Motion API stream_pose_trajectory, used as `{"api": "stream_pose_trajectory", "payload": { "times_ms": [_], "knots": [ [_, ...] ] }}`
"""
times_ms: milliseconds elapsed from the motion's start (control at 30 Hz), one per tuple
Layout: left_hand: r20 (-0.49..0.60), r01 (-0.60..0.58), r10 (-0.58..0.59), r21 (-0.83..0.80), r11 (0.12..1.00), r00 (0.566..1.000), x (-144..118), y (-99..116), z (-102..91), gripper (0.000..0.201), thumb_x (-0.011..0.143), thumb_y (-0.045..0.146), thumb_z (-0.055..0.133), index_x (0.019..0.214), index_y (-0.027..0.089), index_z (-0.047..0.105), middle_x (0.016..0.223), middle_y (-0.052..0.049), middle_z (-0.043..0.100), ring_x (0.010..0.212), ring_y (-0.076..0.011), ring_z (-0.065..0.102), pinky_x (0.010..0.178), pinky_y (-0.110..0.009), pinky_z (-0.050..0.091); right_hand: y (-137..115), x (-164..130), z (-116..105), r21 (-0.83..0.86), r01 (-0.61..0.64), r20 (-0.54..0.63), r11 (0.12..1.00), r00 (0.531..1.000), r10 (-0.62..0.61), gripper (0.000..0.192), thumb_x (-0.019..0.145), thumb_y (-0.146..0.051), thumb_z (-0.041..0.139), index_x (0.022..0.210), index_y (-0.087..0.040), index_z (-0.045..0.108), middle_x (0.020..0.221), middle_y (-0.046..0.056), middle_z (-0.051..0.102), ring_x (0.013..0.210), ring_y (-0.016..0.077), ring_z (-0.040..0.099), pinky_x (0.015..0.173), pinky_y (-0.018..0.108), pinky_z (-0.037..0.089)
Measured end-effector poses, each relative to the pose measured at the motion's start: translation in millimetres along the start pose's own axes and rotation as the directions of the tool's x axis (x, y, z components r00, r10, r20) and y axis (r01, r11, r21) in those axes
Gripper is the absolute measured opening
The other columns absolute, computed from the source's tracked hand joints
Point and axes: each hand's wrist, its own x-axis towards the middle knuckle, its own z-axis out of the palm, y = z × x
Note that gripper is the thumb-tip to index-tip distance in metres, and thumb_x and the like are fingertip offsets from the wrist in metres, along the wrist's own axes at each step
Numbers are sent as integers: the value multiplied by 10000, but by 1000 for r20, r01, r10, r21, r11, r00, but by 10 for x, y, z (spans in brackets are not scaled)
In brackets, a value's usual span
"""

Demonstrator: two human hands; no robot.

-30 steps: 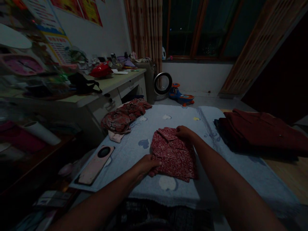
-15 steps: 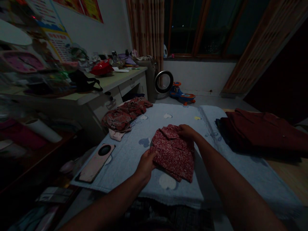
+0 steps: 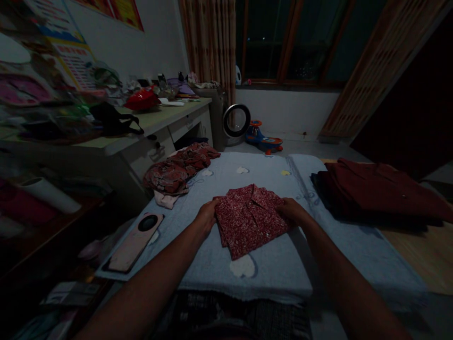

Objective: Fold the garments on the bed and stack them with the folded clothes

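Both hands on the folded red shirt (image 3: 249, 218), mid-blanket, dead centre in front of me. My left hand (image 3: 206, 213) grips its 9 o'clock edge, fingers curled round the fabric w/ thumb on top. My right hand (image 3: 290, 210) holds the 3 o'clock edge the same way; can't tell how far the fingers tuck under.

Risk, imo: fold is loose and the stack sits skewed, near corner pointing at 6. Uneven pull from either side and the layers slide apart or the collar flap at 12 pops open. Dim light too, so easy to miss a tucked-in wrinkle.

Shirt: red w/ fine white speckle print, collar up top, folded to a rough square, soft and thin-looking.

Around it: light blue blanket (image 3: 269, 264); crumpled patterned clothes (image 3: 179, 170) at 10; dark maroon garment (image 3: 375, 191) at 2–3; pink phone (image 3: 136, 242) at 8, near blanket edge.
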Motion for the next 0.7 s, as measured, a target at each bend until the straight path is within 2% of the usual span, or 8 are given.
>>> {"api": "stream_pose_trajectory", "payload": {
  "times_ms": [200,300,367,467,600,700],
  "knots": [
    [239,106,-161,227,968,958,-309,-122,-163,251,675,197,711,913,121,694,865,-91,749,714,-189,684,642,-286,529,-41,148,10,199,-118,-21,973,992,125,151,750,-282,687,751,-135,649,550,-13,600,484,107,508,463,206,340],
    [294,17,-77,202,979,953,-463,-275,-100,304,659,222,736,937,114,680,862,-95,745,719,-198,685,637,-286,528,-118,235,66,267,-144,27,953,990,142,166,779,-290,662,716,-137,642,521,-10,588,462,106,482,467,222,357],
    [254,-68,25,163,984,967,-517,-371,-7,349,676,233,733,1003,136,661,833,-71,739,692,-193,677,614,-282,524,-167,264,102,308,-177,59,935,984,167,168,776,-288,662,703,-139,638,528,8,605,462,121,496,477,241,386],
    [119,-131,120,89,987,986,-527,-474,146,375,712,219,695,1079,176,633,843,-52,736,708,-189,679,626,-286,537,-221,259,114,390,-231,134,891,972,193,169,790,-314,643,774,-146,658,638,60,683,558,175,604,561,291,482],
    [58,-150,156,-98,984,986,-478,-516,269,399,689,169,642,1087,177,618,940,-70,735,798,-200,698,718,-313,557,-225,190,72,592,-366,340,718,921,189,201,764,-278,651,916,-148,669,775,95,734,719,219,687,738,364,548],
    [68,-141,150,-124,982,986,-435,-454,272,418,675,187,639,1092,187,612,918,-61,731,778,-204,698,717,-325,555,-184,118,62,658,-374,379,654,914,142,280,692,-174,658,970,-148,659,805,86,745,738,216,697,787,368,548]
  ]
}}
